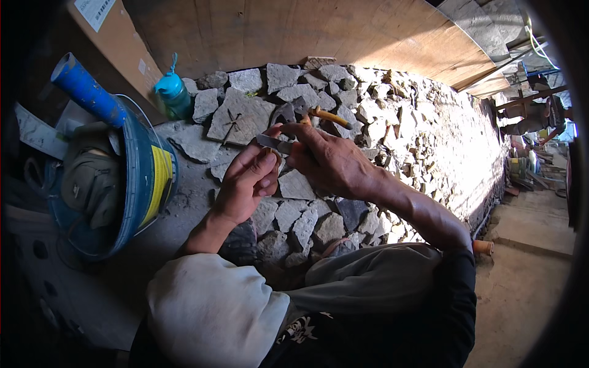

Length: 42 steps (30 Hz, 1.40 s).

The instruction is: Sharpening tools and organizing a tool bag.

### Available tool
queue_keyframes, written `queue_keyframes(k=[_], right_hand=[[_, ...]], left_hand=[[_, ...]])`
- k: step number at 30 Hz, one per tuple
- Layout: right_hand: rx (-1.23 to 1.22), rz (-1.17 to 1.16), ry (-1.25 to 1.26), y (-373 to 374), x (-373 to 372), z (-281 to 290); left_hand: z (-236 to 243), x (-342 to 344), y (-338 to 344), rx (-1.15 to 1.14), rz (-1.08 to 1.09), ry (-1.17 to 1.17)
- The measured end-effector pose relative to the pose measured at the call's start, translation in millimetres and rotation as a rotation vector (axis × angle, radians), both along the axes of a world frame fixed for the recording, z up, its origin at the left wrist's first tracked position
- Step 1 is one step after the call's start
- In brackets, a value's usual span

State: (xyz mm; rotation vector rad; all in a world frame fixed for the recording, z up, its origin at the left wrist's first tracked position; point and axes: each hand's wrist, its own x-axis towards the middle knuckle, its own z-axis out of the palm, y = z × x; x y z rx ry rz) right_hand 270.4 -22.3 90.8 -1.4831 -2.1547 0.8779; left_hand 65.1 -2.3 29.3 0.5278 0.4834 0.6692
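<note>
In front of my lap both hands meet above broken stones. The fingers of my right hand (pixel 334 161) are closed on a small flat grey blade-like piece (pixel 275 143); its exact kind is not clear. My left hand (pixel 250 175) is closed too, its thumb and curled fingers pinched just below that piece, around something too small to make out. Just beyond the hands, a hammer (pixel 332 117) with an orange-yellow handle lies on the stones. A flat stone slab (pixel 248 113) to its left carries several thin dark rods (pixel 233 126) lying crossed.
Broken stones (pixel 305 227) cover the ground ahead and to the right. At left stands a blue bucket (pixel 132 190) holding a bag (pixel 92 184) and a blue pipe (pixel 89 89). A turquoise bottle (pixel 173 95) stands by a cardboard box (pixel 116 49). A wooden board (pixel 294 30) closes the far side.
</note>
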Motion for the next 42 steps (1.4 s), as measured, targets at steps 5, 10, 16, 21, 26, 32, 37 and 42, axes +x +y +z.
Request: queue_keyframes(k=[5, 10, 16, 21, 26, 32, 37, 42], right_hand=[[-0.033, 0.018, -0.029, -3, -9, 2], [-0.064, 0.046, -0.049, -4, -9, 3], [-0.023, 0.069, -0.051, -3, -10, 3], [0.037, 0.097, -0.071, -2, -10, 4], [-0.062, 0.065, -0.043, -2, -11, 5], [-0.016, 0.086, -0.066, -2, -10, 3], [-0.079, 0.07, 0.005, -3, -11, 1], [-0.006, 0.094, -0.056, -2, -10, 2]], left_hand=[[-1, 1, -3, 0.051, 0.019, -0.014], [-4, 0, -5, 0.048, 0.016, -0.016], [-10, -2, -6, 0.039, -0.001, -0.007], [-14, -1, -7, 0.017, 0.026, 0.031], [-12, -1, -9, 0.014, 0.052, -0.004], [-11, 2, -10, -0.006, 0.068, 0.031], [-12, -1, -9, 0.014, 0.038, -0.024], [-14, 2, -11, 0.025, 0.072, 0.01]])
